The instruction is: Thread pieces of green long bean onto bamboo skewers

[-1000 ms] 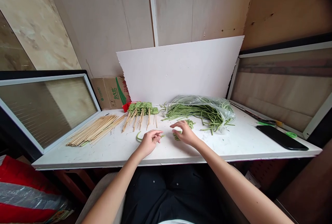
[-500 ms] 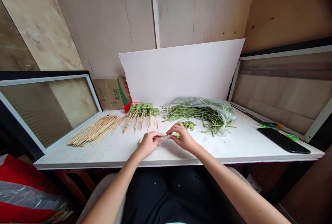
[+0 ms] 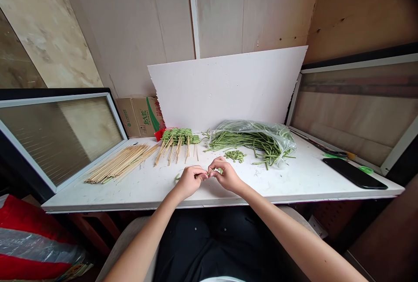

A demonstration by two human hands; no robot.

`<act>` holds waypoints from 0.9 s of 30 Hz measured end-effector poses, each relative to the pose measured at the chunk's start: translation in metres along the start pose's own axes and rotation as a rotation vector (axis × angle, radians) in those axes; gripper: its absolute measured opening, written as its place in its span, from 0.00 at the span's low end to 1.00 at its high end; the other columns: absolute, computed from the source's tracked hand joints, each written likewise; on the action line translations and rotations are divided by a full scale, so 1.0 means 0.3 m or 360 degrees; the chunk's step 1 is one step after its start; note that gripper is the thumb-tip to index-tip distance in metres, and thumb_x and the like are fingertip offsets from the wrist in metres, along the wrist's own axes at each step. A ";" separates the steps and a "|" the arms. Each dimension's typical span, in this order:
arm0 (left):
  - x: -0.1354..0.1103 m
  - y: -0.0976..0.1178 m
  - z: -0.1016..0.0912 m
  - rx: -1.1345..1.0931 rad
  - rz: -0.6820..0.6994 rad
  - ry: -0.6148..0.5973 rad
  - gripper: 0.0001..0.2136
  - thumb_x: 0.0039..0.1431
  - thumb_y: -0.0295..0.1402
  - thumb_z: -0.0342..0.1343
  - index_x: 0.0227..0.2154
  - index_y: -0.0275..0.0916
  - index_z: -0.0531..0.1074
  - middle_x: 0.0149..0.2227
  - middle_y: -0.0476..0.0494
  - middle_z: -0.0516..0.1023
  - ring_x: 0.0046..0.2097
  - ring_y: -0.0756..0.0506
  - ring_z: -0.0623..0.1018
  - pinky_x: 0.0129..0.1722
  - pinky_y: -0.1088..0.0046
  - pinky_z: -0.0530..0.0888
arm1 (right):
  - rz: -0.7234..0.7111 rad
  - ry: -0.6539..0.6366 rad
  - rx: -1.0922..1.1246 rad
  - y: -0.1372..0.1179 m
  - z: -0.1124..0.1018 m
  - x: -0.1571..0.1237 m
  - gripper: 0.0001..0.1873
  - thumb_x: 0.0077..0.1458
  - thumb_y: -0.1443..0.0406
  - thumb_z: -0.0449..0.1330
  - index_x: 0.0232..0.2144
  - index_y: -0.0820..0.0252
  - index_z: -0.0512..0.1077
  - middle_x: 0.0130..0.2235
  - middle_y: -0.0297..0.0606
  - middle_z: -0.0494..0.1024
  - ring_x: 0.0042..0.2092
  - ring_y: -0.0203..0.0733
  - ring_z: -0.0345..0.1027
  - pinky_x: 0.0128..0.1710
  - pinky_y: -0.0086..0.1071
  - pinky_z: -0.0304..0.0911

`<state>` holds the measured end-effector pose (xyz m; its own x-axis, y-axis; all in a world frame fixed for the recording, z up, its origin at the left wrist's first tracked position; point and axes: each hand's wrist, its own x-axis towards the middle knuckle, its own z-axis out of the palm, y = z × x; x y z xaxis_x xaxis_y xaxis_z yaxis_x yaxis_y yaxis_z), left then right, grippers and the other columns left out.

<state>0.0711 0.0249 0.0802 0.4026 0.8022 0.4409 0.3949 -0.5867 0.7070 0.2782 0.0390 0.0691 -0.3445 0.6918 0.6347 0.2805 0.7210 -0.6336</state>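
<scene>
Close together over the front of the white table, my left hand (image 3: 192,179) and my right hand (image 3: 226,174) pinch a short green bean (image 3: 210,172) between their fingertips. Most of the bean is hidden by the fingers. A bit of green bean (image 3: 177,177) shows on the table just behind my left hand. Beyond my right hand lies a small pile of cut bean ends (image 3: 235,156). Further back, long green beans (image 3: 238,141) spill from a clear plastic bag (image 3: 284,136). Bean skewers (image 3: 179,136) are stacked at the back, their sticks pointing toward me.
Bare bamboo skewers (image 3: 119,164) lie in a heap on the table's left. A black phone (image 3: 354,173) rests at the right edge, near a green ring (image 3: 365,169). A cardboard box (image 3: 139,116) and a white board (image 3: 228,90) stand behind. Framed panels flank both sides.
My hands have drawn closer together, and less of the bean shows between them. The right hand has lowered slightly, uncovering more of the pile of bean ends.
</scene>
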 end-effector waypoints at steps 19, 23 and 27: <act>0.007 -0.097 -0.004 -0.0064 -0.0254 0.0050 0.14 0.66 0.40 0.59 0.43 0.38 0.84 0.42 0.39 0.84 0.30 0.49 0.76 0.33 0.71 0.73 | 0.0450 0.0191 -0.0475 0.259 -0.160 0.009 0.14 0.65 0.62 0.60 0.45 0.60 0.84 0.44 0.49 0.85 0.46 0.53 0.74 0.49 0.47 0.67; 0.006 -0.106 0.007 -0.0076 -0.0234 0.0024 0.13 0.65 0.40 0.60 0.42 0.37 0.84 0.43 0.38 0.84 0.32 0.48 0.76 0.34 0.71 0.74 | 0.0468 0.0211 -0.0713 0.299 -0.145 -0.013 0.08 0.61 0.65 0.65 0.40 0.58 0.85 0.42 0.48 0.85 0.50 0.58 0.73 0.49 0.47 0.67; 0.006 -0.113 0.016 -0.0124 -0.0243 0.0005 0.14 0.65 0.41 0.60 0.42 0.36 0.84 0.44 0.38 0.84 0.30 0.49 0.76 0.35 0.70 0.74 | 0.0309 0.0252 -0.0925 0.324 -0.138 -0.024 0.08 0.61 0.67 0.64 0.37 0.56 0.85 0.41 0.48 0.84 0.54 0.59 0.68 0.50 0.47 0.65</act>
<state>0.0625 0.0457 0.0545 0.3399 0.8819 0.3267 0.3860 -0.4476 0.8066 0.3450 0.1058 0.0213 -0.1143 0.7775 0.6184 0.7809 0.4551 -0.4279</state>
